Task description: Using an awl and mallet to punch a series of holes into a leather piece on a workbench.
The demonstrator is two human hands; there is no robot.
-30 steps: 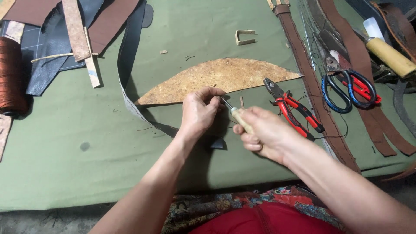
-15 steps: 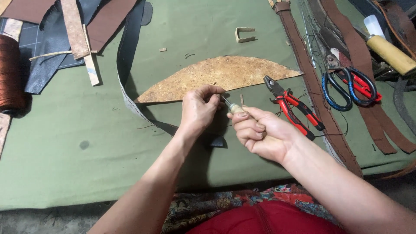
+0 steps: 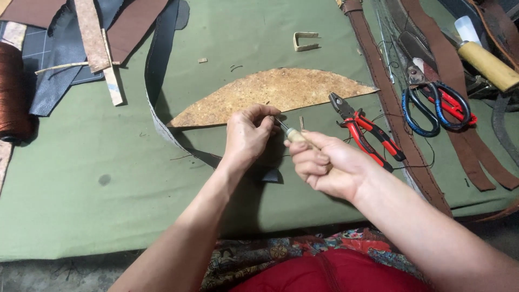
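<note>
My left hand pinches the end of a long dark leather strap that loops away to the upper left. In my right hand I grip a small awl with a pale wooden handle; its thin metal tip points into the strap end under my left fingers. Just beyond both hands lies a tan cork-like crescent sheet on the green cloth.
Red-handled pliers lie right of my hands, with blue and red scissors and brown leather belts farther right. A dark red thread spool stands at the left edge. Leather scraps fill the upper left.
My right hand has shifted a little toward my left, bringing the awl tip against the strap end. My left hand stays in place.
</note>
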